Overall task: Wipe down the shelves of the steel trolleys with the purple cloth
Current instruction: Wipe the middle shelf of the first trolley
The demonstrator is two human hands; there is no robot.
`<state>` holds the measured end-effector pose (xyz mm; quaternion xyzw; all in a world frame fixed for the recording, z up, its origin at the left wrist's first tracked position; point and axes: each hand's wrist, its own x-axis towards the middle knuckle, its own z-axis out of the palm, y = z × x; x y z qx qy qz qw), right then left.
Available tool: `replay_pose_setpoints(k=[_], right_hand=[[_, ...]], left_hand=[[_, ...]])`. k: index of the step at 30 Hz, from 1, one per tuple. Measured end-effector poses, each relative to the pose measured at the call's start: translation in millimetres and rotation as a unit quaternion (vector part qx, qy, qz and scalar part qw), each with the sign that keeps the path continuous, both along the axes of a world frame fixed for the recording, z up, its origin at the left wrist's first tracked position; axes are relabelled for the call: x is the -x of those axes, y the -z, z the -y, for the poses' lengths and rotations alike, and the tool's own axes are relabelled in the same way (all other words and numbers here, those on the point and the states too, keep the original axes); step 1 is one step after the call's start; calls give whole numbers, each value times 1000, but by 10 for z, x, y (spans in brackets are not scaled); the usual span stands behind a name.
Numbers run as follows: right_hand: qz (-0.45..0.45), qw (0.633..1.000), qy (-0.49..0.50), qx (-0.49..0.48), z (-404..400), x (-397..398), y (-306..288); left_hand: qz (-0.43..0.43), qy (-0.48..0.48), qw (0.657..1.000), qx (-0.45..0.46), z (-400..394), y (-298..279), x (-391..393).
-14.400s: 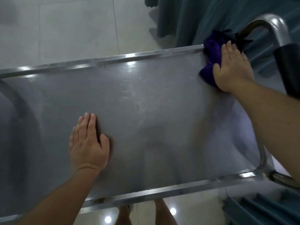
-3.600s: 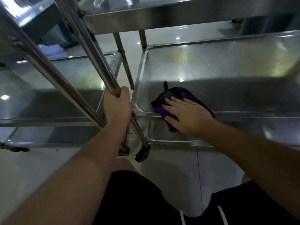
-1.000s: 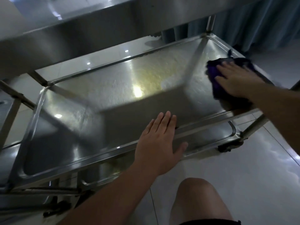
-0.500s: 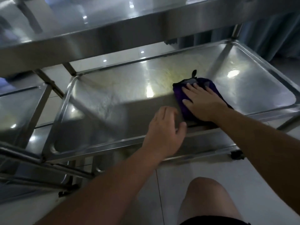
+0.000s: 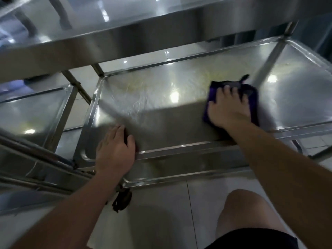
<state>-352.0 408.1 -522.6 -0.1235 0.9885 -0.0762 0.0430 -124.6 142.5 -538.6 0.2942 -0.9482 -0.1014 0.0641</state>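
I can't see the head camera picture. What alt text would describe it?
A person's right hand presses a purple cloth flat on the middle shelf of a steel trolley, while the left hand rests on the shelf's front left edge. A second trolley stands to the left.

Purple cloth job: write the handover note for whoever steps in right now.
Right hand: flat on the purple cloth, pressing it onto the middle shelf, right of centre.
Left hand: no cloth, resting over that shelf's front rim near its left corner.
Done: cannot tell; yellowish smears show toward the shelf's back.
Left: finish this shelf, the bottom shelf, then the neighbouring trolley on the left.
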Motion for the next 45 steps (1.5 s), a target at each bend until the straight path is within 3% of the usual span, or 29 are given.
replay_pose_setpoints(k=[4,7,10,15,19,26,29,36,42,45], right_hand=[[3,978,-208,-4,795,-420,0],[13,959,-284,-4,762,-414,-10],[-7,967,-253,-21,247,-192,12],[3,1000,-19,-23,-906,323,10],[31,996,86,-14,-440,92,-7],[3,993,-113,20,1321,-1069,34],[12,982,-189,22,1556,-1221,72],[9,967,-253,3,912,-890,94],[-2,983,-180,-20,-171,-332,81],[-7,994,-112,-17,-690,-71,88]], left_hand=[[-3,-2,1000,1,-7,-22,3],[-10,5,1000,5,-36,-27,-11],[-7,10,1000,5,-32,-21,-15],[-7,9,1000,7,-33,-16,-20],[-5,0,1000,7,-32,-2,-21],[-29,9,1000,6,-43,-2,-43],[-37,13,999,-1,-19,-2,-47],[-37,17,999,6,-44,-32,-56],[-1,26,1000,-2,-30,-98,-21],[84,39,993,67,-90,-219,57]])
